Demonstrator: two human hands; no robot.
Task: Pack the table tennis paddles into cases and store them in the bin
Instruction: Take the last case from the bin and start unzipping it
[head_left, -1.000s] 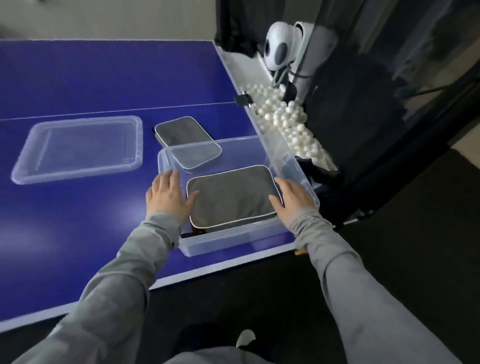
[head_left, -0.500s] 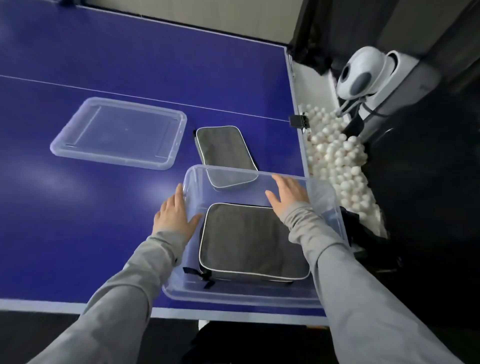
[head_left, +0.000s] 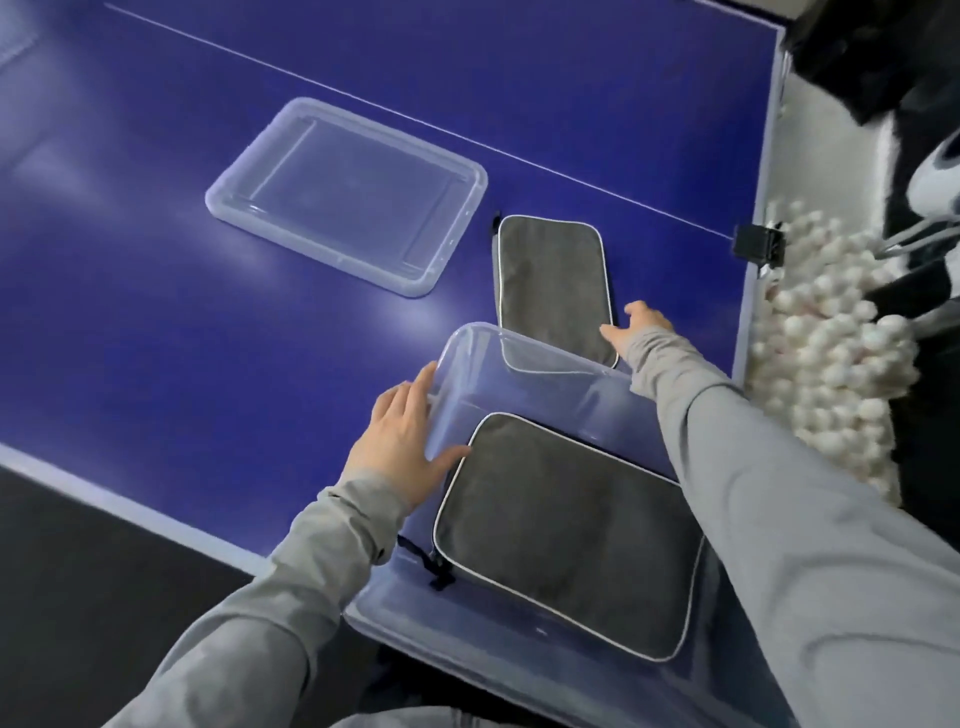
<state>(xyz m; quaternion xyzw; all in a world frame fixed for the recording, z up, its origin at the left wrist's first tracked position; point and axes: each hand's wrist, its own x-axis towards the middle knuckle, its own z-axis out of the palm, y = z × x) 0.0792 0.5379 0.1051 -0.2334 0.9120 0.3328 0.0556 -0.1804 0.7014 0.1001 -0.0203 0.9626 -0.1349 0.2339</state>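
A clear plastic bin (head_left: 467, 353) stands at the near edge of the blue table. One grey paddle case with white piping (head_left: 566, 530) lies flat inside it. A second grey case (head_left: 550, 280) lies on the table just beyond the bin's far wall. My left hand (head_left: 400, 441) rests flat against the bin's left wall, fingers spread. My right hand (head_left: 636, 330) reaches over the bin's far right corner, fingers apart, at the right edge of the second case; whether it touches the case is unclear.
The bin's clear lid (head_left: 348, 195) lies on the table to the far left. A trough of several white balls (head_left: 826, 353) runs along the table's right edge, beside a black clip (head_left: 756, 244). Dark floor lies below the near edge.
My right hand has left the bin's right side and moved forward over the far wall to the second case. The view has tilted and shifted. My left hand stays on the bin's left wall.
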